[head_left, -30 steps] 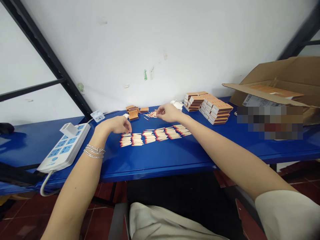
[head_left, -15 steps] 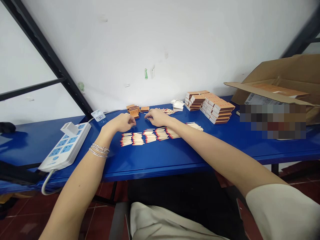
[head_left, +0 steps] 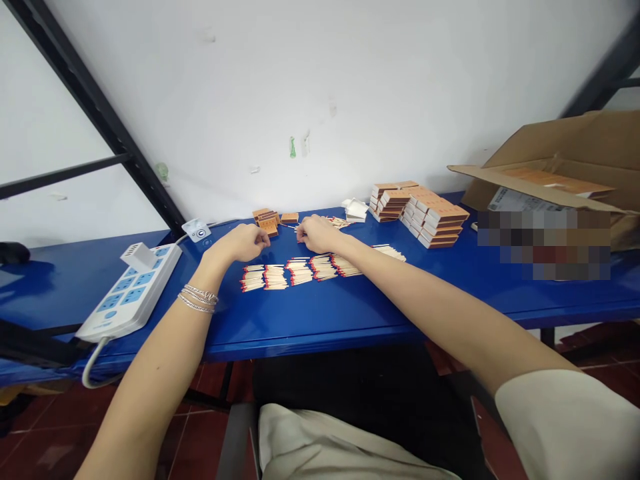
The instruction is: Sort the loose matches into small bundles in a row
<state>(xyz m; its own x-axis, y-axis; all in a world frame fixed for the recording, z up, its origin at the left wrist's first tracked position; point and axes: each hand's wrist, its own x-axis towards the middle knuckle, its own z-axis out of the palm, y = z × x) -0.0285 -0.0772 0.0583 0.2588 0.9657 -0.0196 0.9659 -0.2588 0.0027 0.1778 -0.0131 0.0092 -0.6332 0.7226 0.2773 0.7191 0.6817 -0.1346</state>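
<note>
My left hand (head_left: 249,242) hovers over the blue table, just in front of a few brown matchboxes (head_left: 269,228). Its fingers are curled together, and what they hold, if anything, is hidden. My right hand (head_left: 319,234) is closed in a pinch beside a loose heap of matches (head_left: 339,222); a small red tip shows at its fingertips, apparently a match. Nearer me lie several side-by-side bundles of red-headed matches (head_left: 300,273), the right-hand ones partly covered by my right forearm. White matchbox trays (head_left: 355,210) stand behind the heap.
Stacked matchboxes (head_left: 434,215) stand at the back right, before an open cardboard box (head_left: 525,157). A white power strip (head_left: 133,293) with a plug and cable lies at the left. The blue table (head_left: 300,320) meets a white wall (head_left: 350,87) behind.
My right hand has drawn slightly to the right, towards the loose matches, and its fingers have come closer together. My left hand has shifted very slightly left and up.
</note>
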